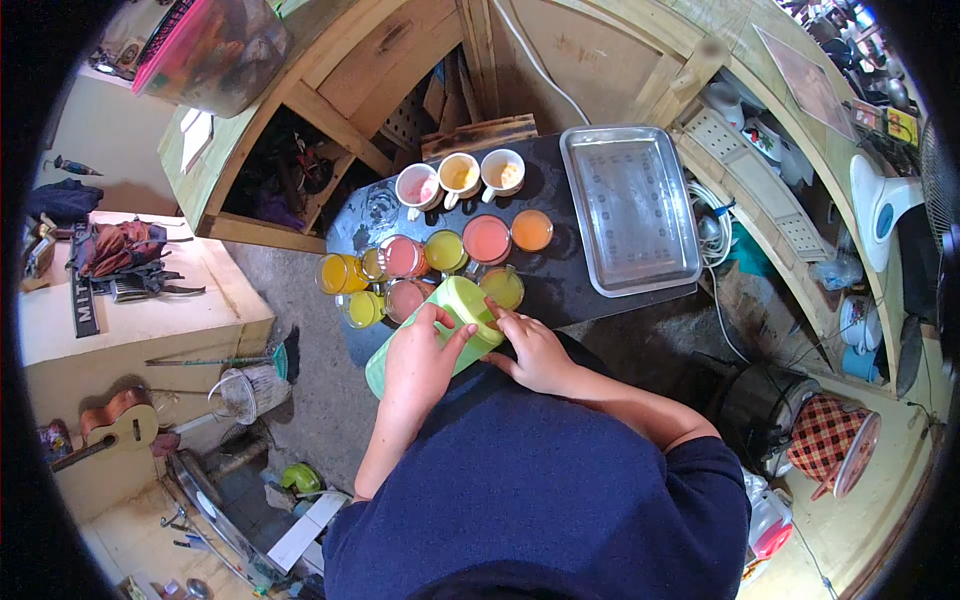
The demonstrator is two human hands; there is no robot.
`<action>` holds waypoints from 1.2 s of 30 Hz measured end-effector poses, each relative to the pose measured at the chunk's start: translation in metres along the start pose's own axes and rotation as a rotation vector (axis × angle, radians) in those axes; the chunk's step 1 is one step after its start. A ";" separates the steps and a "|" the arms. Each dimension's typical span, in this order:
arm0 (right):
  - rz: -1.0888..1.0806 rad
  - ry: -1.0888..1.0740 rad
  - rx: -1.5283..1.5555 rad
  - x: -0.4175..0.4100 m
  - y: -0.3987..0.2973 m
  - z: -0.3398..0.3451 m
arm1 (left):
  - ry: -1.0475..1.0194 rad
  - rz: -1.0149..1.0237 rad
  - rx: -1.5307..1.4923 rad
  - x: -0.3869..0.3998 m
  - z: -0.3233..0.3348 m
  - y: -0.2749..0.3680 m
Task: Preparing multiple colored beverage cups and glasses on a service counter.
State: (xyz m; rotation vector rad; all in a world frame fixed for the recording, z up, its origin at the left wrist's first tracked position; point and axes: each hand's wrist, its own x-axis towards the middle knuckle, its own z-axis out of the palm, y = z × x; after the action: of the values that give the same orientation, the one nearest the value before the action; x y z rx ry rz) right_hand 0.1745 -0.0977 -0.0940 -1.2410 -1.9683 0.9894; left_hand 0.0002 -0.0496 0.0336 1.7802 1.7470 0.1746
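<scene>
A light-green plastic pitcher [397,352] is tilted in front of my body, its lidded end pointing up and right. My left hand [427,349] grips it around the side, thumb toward the lid. At the green lid [466,306], my right hand [536,349] holds the rim with its fingers. Just beyond the pitcher, several glass mugs of coloured drinks cluster on the dark table [555,307], among them an orange-yellow one [341,274], a pink one [486,238] and a yellow-green one [502,286]. The pitcher partly hides the nearest mugs.
Three white cups [459,174] with coloured residue stand along the table's far side. A rectangular metal tray [631,210] lies at the right. Wooden shelving [330,124] encloses the back. A white bucket [251,391] stands on the floor at left, and a black pot-like appliance [761,412] at right.
</scene>
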 end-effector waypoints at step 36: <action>-0.278 0.403 0.026 0.001 0.006 -0.042 | 0.566 -0.116 -1.254 -0.024 -0.065 -0.078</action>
State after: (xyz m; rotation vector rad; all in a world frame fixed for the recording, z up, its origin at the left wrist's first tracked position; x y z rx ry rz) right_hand 0.2104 -0.0837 -0.0768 -1.0223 -1.7413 0.5721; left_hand -0.1021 -0.0559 0.0530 0.7024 1.4535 1.4597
